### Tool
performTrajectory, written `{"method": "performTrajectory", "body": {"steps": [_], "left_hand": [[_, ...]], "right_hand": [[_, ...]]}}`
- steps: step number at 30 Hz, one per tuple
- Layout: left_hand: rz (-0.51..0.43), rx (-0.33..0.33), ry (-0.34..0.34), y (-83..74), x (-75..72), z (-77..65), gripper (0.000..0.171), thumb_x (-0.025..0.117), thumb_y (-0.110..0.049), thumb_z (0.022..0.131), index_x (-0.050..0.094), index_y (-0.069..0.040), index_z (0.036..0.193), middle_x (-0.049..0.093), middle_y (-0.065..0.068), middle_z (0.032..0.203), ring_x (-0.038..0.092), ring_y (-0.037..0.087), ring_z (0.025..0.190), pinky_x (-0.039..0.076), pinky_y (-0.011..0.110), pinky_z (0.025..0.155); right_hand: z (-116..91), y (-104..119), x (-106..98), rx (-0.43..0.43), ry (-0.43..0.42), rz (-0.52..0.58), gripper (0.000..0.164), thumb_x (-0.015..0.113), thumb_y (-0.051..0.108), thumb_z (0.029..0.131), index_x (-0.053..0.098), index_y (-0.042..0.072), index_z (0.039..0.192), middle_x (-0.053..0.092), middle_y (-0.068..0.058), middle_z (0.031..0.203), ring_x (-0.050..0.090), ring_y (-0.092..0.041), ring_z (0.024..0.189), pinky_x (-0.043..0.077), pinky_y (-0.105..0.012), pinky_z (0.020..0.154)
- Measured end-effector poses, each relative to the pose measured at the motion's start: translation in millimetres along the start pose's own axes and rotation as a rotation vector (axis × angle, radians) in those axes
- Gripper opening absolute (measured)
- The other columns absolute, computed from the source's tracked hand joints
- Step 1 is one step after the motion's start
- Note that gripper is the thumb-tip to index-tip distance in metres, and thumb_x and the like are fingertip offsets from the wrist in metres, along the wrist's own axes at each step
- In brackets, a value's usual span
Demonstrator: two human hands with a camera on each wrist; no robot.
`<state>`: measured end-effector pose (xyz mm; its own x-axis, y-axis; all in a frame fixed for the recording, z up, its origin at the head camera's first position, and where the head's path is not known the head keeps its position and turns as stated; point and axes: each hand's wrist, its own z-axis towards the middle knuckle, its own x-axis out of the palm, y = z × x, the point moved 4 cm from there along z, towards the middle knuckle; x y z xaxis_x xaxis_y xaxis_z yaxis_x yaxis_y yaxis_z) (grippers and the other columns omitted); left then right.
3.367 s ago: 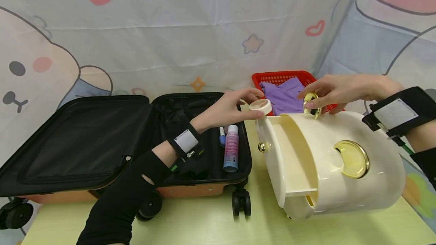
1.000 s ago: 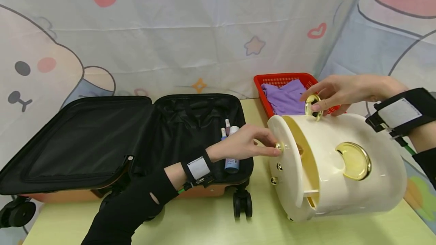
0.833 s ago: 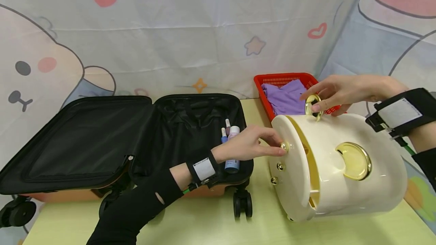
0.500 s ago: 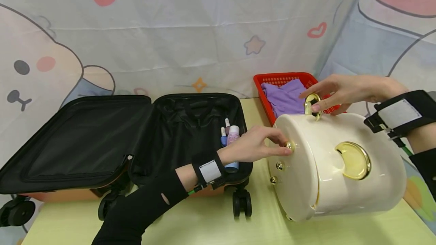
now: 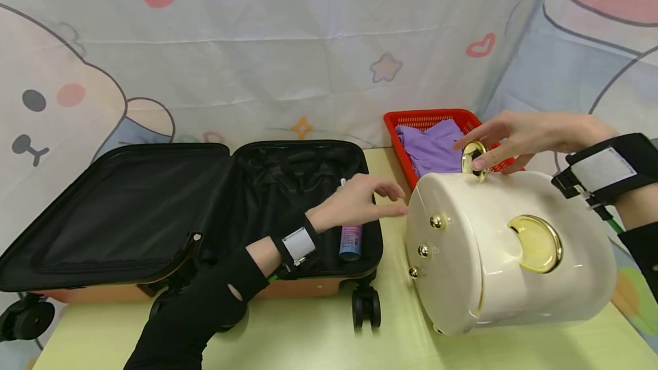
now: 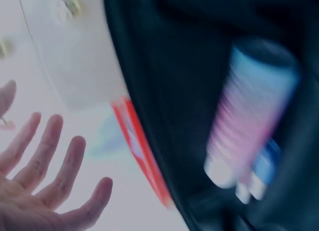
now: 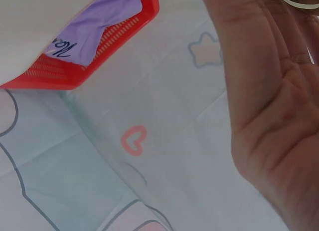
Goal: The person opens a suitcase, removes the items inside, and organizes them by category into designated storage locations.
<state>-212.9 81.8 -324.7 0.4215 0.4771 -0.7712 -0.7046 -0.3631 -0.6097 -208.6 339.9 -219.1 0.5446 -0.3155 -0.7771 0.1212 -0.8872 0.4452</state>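
Note:
My left hand [image 5: 354,201] hovers over the right side of the black-lined suitcase [image 5: 288,210], fingers spread and holding nothing. Below it lies a pink-and-blue spray can [image 5: 351,243], partly covered by the hand in the head view. The left wrist view shows a small blue tube with a white end [image 6: 265,163] beside the can. To the right stands a glossy cream drawer box [image 5: 514,296], its drawer face flush and gold knobs [image 5: 437,221] on it. My right hand [image 5: 524,136] pinches the gold crescent handle [image 5: 466,156] on top of the box.
Behind the box sits a red basket [image 5: 437,114] with purple cloth [image 5: 429,144] in it. The suitcase lies open, its lid half [image 5: 128,216] spread to the left. Its wheel [image 5: 366,307] stands at the front, between suitcase and box, on the yellow-green table [image 5: 308,336].
At first my left hand held a round compact above the open top drawer. Then, the compact gone from view, it pushed the drawer shut by its knob and drew back left. The right hand kept its grip.

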Motion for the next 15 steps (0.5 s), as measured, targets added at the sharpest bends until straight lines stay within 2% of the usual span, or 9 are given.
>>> {"method": "performTrajectory", "body": {"steps": [4,6,9,12,15], "left_hand": [[0.087,-0.136,-0.070,37.1,-17.1,-6.0,0.029,0.065,-0.033,0.098,0.069,-0.014,0.120,0.074,0.003,0.113,0.068,0.020,0.106,0.056,0.028,0.077],[0.118,-0.201,-0.073,53.3,-19.5,-9.6,0.029,0.064,-0.032,0.099,0.069,-0.013,0.121,0.073,0.005,0.114,0.069,0.021,0.103,0.055,0.030,0.073],[0.170,-0.294,-0.038,74.1,-16.1,-14.8,0.032,0.064,-0.032,0.099,0.067,-0.013,0.124,0.073,0.006,0.115,0.069,0.022,0.098,0.053,0.031,0.070],[0.211,-0.362,0.016,90.7,-9.1,-18.8,0.034,0.064,-0.033,0.098,0.065,-0.012,0.125,0.072,0.007,0.114,0.068,0.021,0.092,0.052,0.033,0.069],[0.219,-0.430,0.065,102.8,-1.0,-21.3,0.038,0.065,-0.036,0.097,0.061,-0.013,0.127,0.072,0.006,0.110,0.067,0.021,0.088,0.049,0.034,0.067]], "right_hand": [[-1,5,-1,0.027,0.007,-0.013,0.069,0.072,0.034,0.093,0.045,0.008,0.152,0.050,-0.025,0.146,0.057,-0.035,0.123,0.063,-0.041,0.079],[-1,8,-1,0.042,0.007,-0.032,0.071,0.073,0.035,0.092,0.045,0.009,0.152,0.055,-0.023,0.140,0.061,-0.028,0.116,0.063,-0.039,0.077],[-1,13,-1,0.060,0.008,-0.046,0.074,0.074,0.036,0.091,0.044,0.008,0.152,0.063,-0.016,0.128,0.063,-0.019,0.107,0.063,-0.038,0.075],[-1,14,1,0.071,0.033,-0.034,0.077,0.073,0.036,0.092,0.040,0.004,0.154,0.069,-0.009,0.116,0.065,-0.018,0.105,0.063,-0.039,0.078],[-1,14,2,0.076,0.056,-0.033,0.079,0.071,0.036,0.094,0.036,0.001,0.155,0.070,-0.005,0.110,0.065,-0.018,0.104,0.062,-0.041,0.081]]}}
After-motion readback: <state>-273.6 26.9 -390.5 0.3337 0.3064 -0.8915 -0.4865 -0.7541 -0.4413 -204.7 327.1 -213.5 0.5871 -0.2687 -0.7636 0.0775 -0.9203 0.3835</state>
